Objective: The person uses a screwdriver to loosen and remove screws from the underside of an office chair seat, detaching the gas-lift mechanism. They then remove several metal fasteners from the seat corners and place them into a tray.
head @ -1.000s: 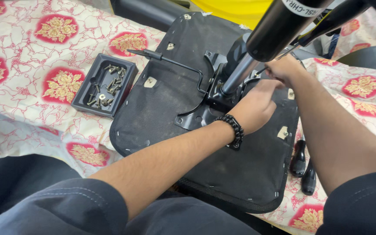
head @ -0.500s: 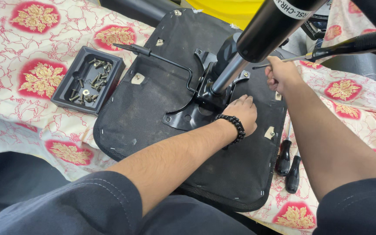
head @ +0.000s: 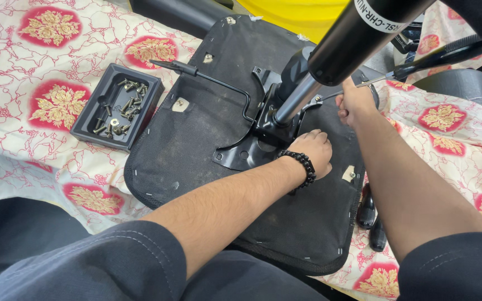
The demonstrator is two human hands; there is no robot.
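Since a moment ago the right hand [head: 354,103] has dropped closer to the gas cylinder [head: 330,61], its grip closed on a screwdriver [head: 419,62] pointing up-right, while the left hand [head: 313,150] rests curled on the upturned seat base [head: 196,134], beside open cloth [head: 29,67].

Left hand [head: 314,150] presses the seat underside [head: 196,145]; right hand [head: 353,103] grips a screwdriver [head: 436,58].
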